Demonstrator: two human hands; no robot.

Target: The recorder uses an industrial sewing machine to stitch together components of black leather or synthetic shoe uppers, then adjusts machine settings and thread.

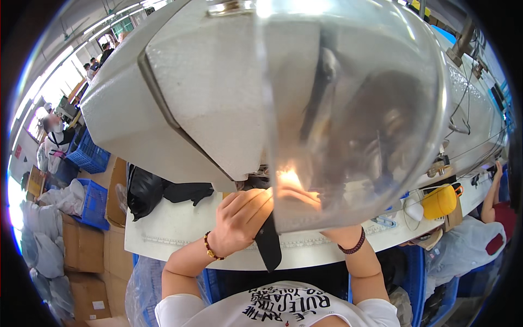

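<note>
Black Strip (268, 246) at the White Machine (207, 92)

From my distant station I see the left hand (239, 218) beside the glowing light (290, 177) at the machine's foot, its fingers pressed together. The black strip comes out beneath it and points down to the middle of the near edge of the white tabletop (174, 223); whether the fingers pinch it, I cannot tell. The right hand (300, 199) shows blurred through a clear plastic guard (354, 109), its grip hidden from me. I judge the step in hand to be guiding the strip at the machine; the next move would call for holding it flat and straight, fingertips clear of the mechanism.

Ruler-like marks run along the tabletop's near edge. A black bundle (144, 193) and a black cloth (188, 192) lie at its left end; a yellow case (439, 203) stands toward the right end, a small blue tool (384, 221) nearer the front. Beyond the left end I make out blue crates (93, 204), cardboard boxes (81, 242) and a seated person (57, 136); past the right end, a co-worker's arm (492, 192).
</note>
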